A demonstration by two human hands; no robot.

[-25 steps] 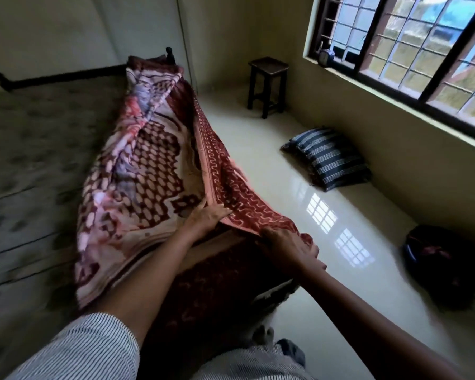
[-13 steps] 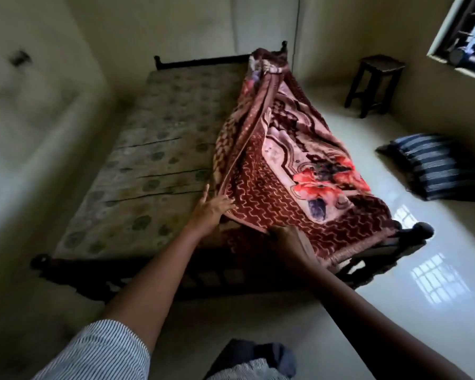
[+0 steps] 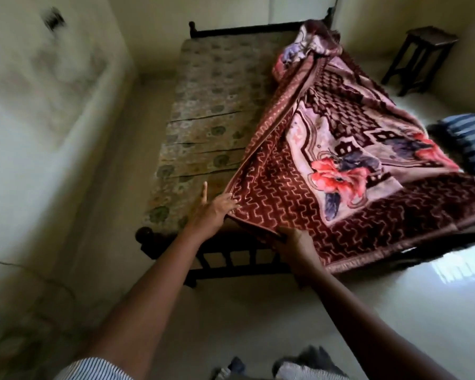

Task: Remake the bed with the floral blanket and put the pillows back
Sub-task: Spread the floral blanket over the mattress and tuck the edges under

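Note:
The floral blanket [image 3: 348, 171], maroon with pink and red flowers, covers the right half of the bed and hangs over its right side. The patterned mattress [image 3: 211, 119] lies bare on the left half. My left hand [image 3: 213, 208] grips the blanket's near left corner, its index finger sticking out. My right hand [image 3: 296, 242] holds the blanket's near edge at the dark wooden footboard [image 3: 231, 256]. A blue striped pillow [image 3: 469, 141] lies on the floor at the right edge of the view.
A dark wooden stool [image 3: 420, 56] stands by the far right wall. The glossy floor [image 3: 422, 297] reflects window light on the right. A pale wall [image 3: 39, 105] runs along the bed's left side. My feet show at the bottom edge.
The blanket has opened out wider across the bed, its near left corner carried leftward by my left hand. The view has swung left, away from the window.

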